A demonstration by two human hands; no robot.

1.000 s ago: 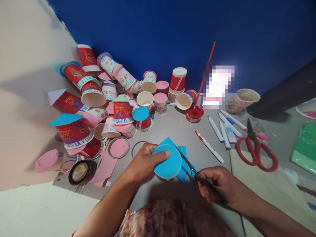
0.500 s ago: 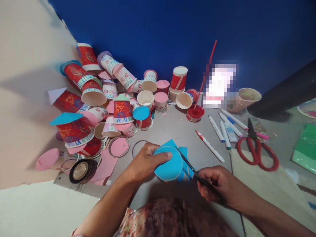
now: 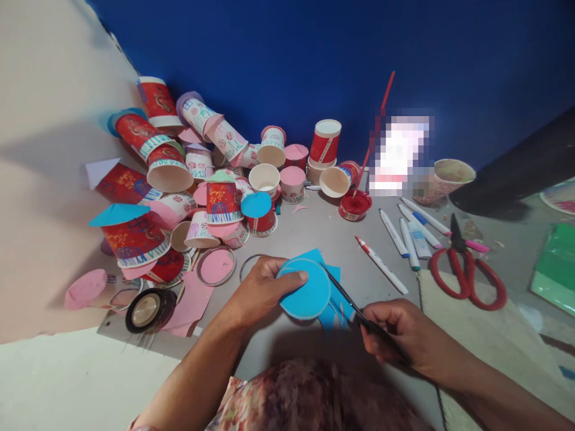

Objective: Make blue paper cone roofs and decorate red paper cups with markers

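Centrally, low in view: left hand pinches a blue paper disc, thumb lying across its top face, fingers curled beneath. Disc sits over what may be a cup; only a sliver shows below its edge, cannot tell for sure. Right hand closed around the handles of dark scissors, blades angled up-left and meeting the blue paper offcut at the disc's right rim. Both are held just above the grey surface.

Behind, against the blue wall: heap of decorated paper cups, some tipped, some upright, several capped with pink or blue discs. Red paint pot with a brush standing in it. Row of markers to the right, red-handled scissors just beside them. Tape roll and pink paper scraps lie left of the left forearm. Green sheet at far right edge.
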